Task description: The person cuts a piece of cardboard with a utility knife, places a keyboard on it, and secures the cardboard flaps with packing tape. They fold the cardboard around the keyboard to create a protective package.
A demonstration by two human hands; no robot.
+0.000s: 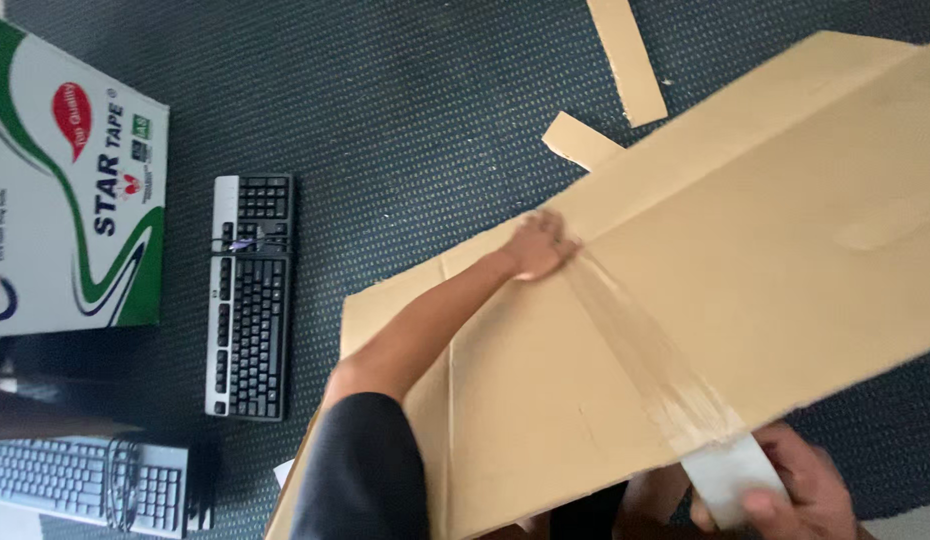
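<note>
A large flattened brown cardboard box [745, 250] lies tilted across the right of the head view. My left hand [541, 246] presses flat on the box's far edge, where a strip of clear tape [645, 350] begins. The tape runs along the seam toward me. My right hand [785, 495] at the bottom right grips a white tape roll [730, 480] from which the strip is stretched.
Dark dotted carpet [405, 90] covers the floor. A black-and-silver keyboard [250, 295] lies to the left, a grey keyboard [85, 482] at the bottom left. A white and green printed carton [70, 180] stands at the far left. Two cardboard scraps [628, 60] lie beyond the box.
</note>
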